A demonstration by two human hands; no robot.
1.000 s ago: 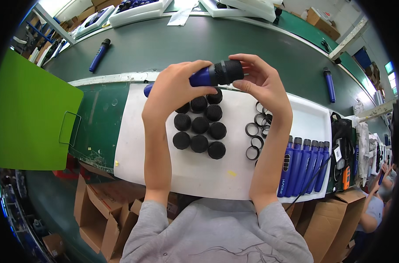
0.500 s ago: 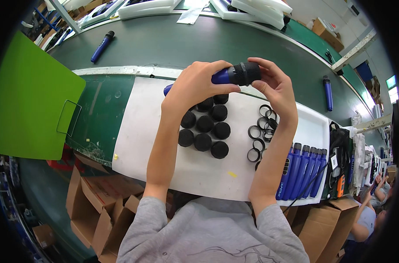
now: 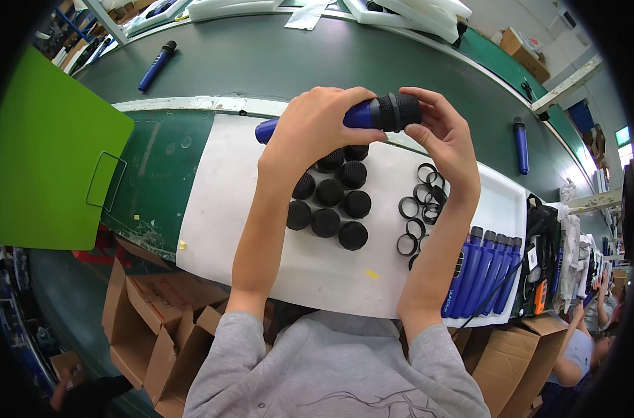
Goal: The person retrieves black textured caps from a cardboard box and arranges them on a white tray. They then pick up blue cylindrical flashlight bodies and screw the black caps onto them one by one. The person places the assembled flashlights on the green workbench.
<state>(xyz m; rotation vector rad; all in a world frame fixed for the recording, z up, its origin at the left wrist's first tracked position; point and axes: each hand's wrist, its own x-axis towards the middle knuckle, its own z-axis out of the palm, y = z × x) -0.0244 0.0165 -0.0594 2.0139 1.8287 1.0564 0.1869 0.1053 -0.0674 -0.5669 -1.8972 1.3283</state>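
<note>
A blue handheld microphone (image 3: pixel 361 116) lies nearly level above the far edge of the white sheet (image 3: pixel 212 216), its black mesh head pointing right. My left hand (image 3: pixel 313 127) is wrapped round the blue body, and the tail end sticks out to its left. The fingers and thumb of my right hand (image 3: pixel 448 143) curve round the mesh head (image 3: pixel 409 111), beside a dark ring at its base. Several black mesh heads (image 3: pixel 329 193) stand in rows below my left hand. Loose black rings (image 3: pixel 408 207) lie near my right forearm, which hides some of them.
A white foam tray (image 3: pixel 501 202) at right holds several blue microphone bodies (image 3: pixel 478 275). Single microphones lie on the dark green belt at far left (image 3: pixel 156 66) and far right (image 3: pixel 521 146). A green panel (image 3: pixel 59 153) stands at left; open cardboard boxes (image 3: pixel 149 327) sit below the bench.
Both hands and the microphone have shifted slightly, and more of the microphone's tail end shows. My right fingers have moved a little on the mesh head. Part of another person now shows at lower left.
</note>
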